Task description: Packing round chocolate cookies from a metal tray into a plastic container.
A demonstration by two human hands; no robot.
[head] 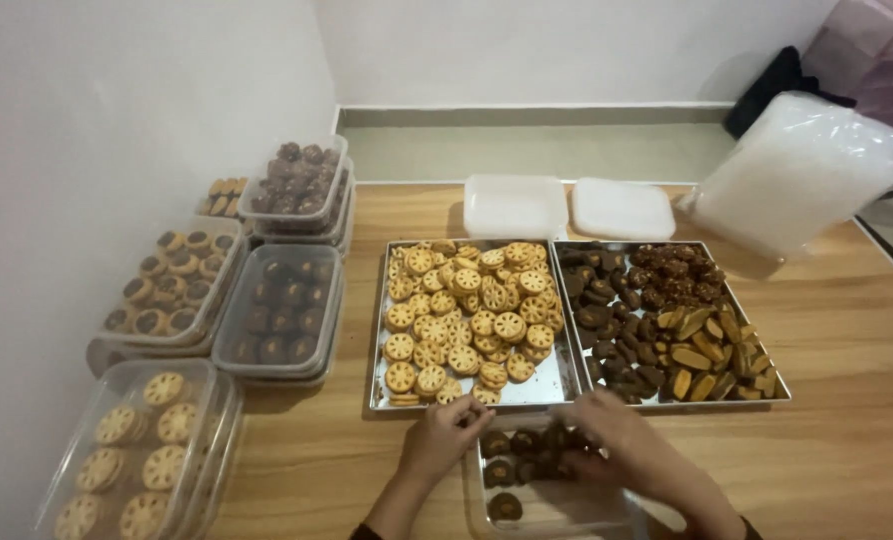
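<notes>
My left hand (449, 436) and my right hand (617, 437) meet over a clear plastic box (557, 510) at the table's near edge. Dark round cookies (512, 470) lie in rows inside it. Both hands' fingertips touch the cookies at the box's far end; whether either grips one is hidden. Just beyond the hands sit two metal trays. The left tray (552, 388) holds many golden wheel-shaped cookies (467, 310). The right tray (779, 392) holds dark cookies (617, 320) and yellow-brown oblong ones (712, 355).
Filled, lidded plastic boxes stand in stacks on the left: wheel cookies (137, 450), dark cookies (277, 310), topped cookies (172, 280) and brown clusters (297, 180). Two empty white boxes (567, 208) sit behind the trays. A bagged stack of containers (797, 170) leans at the right.
</notes>
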